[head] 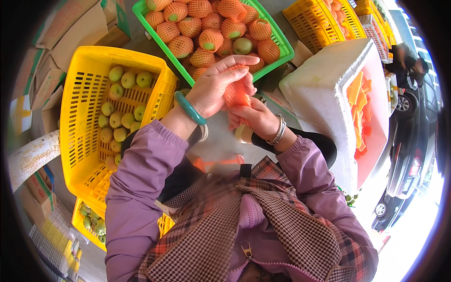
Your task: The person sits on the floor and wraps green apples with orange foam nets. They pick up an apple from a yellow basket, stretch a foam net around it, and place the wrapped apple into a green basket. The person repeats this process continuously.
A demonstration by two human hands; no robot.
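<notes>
An orange foam net sleeve (236,92) is held between both hands, above the near edge of the green crate. My left hand (215,84) wraps around its upper part, the index finger stretched out. My right hand (256,116) pinches its lower end. Whether a fruit sits inside is hidden by my fingers. Ahead, the green plastic crate (289,53) holds many fruits in orange foam nets (210,39), plus one bare green fruit (242,46). To the left, a tilted yellow plastic crate (75,148) contains loose yellow-green apples or pears (115,120).
At right, a white foam box (317,74) holds flat orange foam nets (359,109). More yellow crates (313,23) stand behind it. Cardboard boxes (79,31) and a rusty white pipe (35,157) line the left. Another person (401,68) and parked cars (405,155) appear far right.
</notes>
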